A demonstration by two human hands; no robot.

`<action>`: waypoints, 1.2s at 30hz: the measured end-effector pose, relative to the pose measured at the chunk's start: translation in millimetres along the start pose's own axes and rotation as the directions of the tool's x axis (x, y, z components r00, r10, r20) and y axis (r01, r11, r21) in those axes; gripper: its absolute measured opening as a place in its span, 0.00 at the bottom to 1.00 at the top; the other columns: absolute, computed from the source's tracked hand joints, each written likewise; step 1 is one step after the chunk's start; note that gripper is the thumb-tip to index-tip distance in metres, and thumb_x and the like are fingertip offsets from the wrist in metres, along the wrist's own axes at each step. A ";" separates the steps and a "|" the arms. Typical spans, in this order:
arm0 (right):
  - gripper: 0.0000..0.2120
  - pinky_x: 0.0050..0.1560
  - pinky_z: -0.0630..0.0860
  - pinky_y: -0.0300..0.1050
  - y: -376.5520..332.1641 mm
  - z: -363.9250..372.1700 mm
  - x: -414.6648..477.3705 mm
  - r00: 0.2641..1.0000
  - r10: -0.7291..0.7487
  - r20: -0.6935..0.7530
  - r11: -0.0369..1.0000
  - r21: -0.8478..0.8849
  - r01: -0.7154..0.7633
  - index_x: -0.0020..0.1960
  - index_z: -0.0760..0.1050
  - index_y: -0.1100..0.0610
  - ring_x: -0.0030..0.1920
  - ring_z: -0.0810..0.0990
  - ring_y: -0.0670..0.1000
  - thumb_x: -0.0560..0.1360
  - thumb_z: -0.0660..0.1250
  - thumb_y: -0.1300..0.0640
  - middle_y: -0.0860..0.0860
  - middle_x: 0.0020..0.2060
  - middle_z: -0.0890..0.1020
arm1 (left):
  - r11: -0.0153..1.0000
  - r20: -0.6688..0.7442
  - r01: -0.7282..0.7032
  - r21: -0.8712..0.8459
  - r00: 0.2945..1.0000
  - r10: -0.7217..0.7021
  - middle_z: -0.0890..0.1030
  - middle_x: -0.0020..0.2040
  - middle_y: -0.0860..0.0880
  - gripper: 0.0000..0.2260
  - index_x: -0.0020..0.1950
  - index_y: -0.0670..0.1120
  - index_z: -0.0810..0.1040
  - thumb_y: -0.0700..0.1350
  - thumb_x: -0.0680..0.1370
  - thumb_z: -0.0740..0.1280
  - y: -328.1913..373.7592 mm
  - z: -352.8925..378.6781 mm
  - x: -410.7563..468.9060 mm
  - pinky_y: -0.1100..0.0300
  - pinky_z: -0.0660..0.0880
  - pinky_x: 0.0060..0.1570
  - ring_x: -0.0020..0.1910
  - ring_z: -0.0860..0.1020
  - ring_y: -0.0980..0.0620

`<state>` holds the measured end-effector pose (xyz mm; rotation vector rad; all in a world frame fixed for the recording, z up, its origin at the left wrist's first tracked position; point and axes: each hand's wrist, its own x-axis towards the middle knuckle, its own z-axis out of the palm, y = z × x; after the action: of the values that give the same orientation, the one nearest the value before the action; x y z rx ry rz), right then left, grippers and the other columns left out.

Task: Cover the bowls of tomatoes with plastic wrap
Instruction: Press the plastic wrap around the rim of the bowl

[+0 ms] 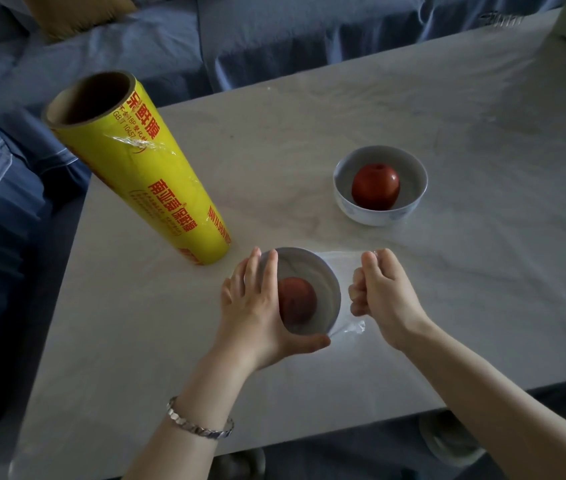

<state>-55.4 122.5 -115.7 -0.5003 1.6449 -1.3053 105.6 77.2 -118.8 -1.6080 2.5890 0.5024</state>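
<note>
**Fig. 1. Head view: film being drawn over the first bowl.**

My left hand (257, 306) grips the near bowl (324, 282), white glazed ceramic. Its fingers lie over the left rim and the thumb hooks the near rim. My right hand (383, 296) is curled tight just right of the bowl and appears to pinch the plastic film (345, 263), a thin clear sheet stretched across the rim. The near tomato (297, 299), round and red, shows dimly through it. The far bowl (413, 183), white with a faint blue pattern, holds its own red far tomato (375, 187) and is uncovered.

*Risks.*
- A hard rightward pull could drag or tip the near bowl if my left hand slackens.
- The film may tear at the pinch, or cling to itself in a rope near the crumpled corner by my thumb.
- A loose left edge would probably leave a gap under my fingers.
- The plastic wrap roll (157, 181), a tall yellow printed tube on a cardboard core, stands on end just beside my left fingertips. A knuckle could topple it.

*Edges and room.*
- The pale marbled table (447, 116) lies open to the right and beyond the far bowl.
- The left edge runs close behind the roll, with the blue sofa (274, 36) past it.
- The near edge crosses under both forearms.
</note>
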 end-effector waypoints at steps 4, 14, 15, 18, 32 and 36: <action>0.12 0.21 0.62 0.38 8.1 -10.0 7.9 0.996 0.074 -0.041 0.996 0.046 -0.072 0.38 0.59 0.55 0.24 0.62 0.47 0.81 0.49 0.58 0.50 0.28 0.63 | 1.000 0.014 0.017 -0.004 1.000 -0.017 0.38 0.77 0.47 0.61 0.76 0.49 0.36 0.73 0.58 0.68 0.9 0.3 0.0 0.47 0.45 0.74 0.76 0.41 0.48; 0.11 0.29 0.73 0.38 30.1 -11.6 13.5 0.966 0.207 0.157 0.931 0.271 -0.244 0.41 0.70 0.60 0.27 0.72 0.49 0.80 0.57 0.56 0.54 0.30 0.73 | 0.967 -0.083 0.164 -0.196 0.980 -0.183 0.42 0.77 0.46 0.58 0.76 0.50 0.39 0.71 0.59 0.69 14.9 4.8 -3.5 0.44 0.53 0.71 0.76 0.42 0.46; 0.12 0.31 0.74 0.38 31.5 -13.9 8.9 0.945 0.205 0.255 0.925 0.265 -0.273 0.41 0.72 0.61 0.28 0.73 0.49 0.79 0.58 0.55 0.54 0.30 0.75 | 0.950 -0.092 0.173 -0.259 0.975 -0.203 0.43 0.77 0.45 0.58 0.76 0.50 0.41 0.69 0.59 0.71 14.4 4.1 -3.1 0.45 0.53 0.71 0.76 0.43 0.46; 0.11 0.37 0.67 0.40 40.8 -16.2 0.6 0.903 0.190 0.385 0.971 0.064 -0.231 0.39 0.73 0.58 0.32 0.69 0.48 0.76 0.62 0.53 0.51 0.29 0.73 | 0.896 -0.026 0.146 -0.419 0.985 -0.172 0.41 0.77 0.47 0.59 0.76 0.52 0.40 0.58 0.58 0.78 2.3 -2.0 -2.5 0.52 0.48 0.73 0.76 0.41 0.50; 0.12 0.34 0.68 0.40 30.0 -26.8 -2.1 0.985 0.118 0.126 0.961 0.237 -0.145 0.37 0.66 0.57 0.28 0.70 0.50 0.79 0.57 0.65 0.51 0.25 0.75 | 0.961 -0.068 0.105 -0.257 0.990 -0.126 0.42 0.77 0.45 0.60 0.76 0.48 0.37 0.65 0.60 0.74 -0.9 4.9 -8.3 0.49 0.50 0.72 0.75 0.45 0.44; 0.05 0.23 0.72 0.36 36.3 -17.6 7.1 0.986 0.157 0.047 0.986 0.044 -0.160 0.42 0.68 0.61 0.22 0.71 0.48 0.78 0.59 0.66 0.55 0.28 0.73 | 0.942 -0.043 0.089 -0.323 0.993 -0.109 0.41 0.77 0.47 0.59 0.76 0.50 0.38 0.63 0.59 0.75 -3.5 4.2 -8.9 0.50 0.50 0.72 0.75 0.43 0.47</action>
<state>-65.4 138.7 -151.9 -0.3590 1.5801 -1.2050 112.2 84.7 -121.7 -1.8624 2.5549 0.9217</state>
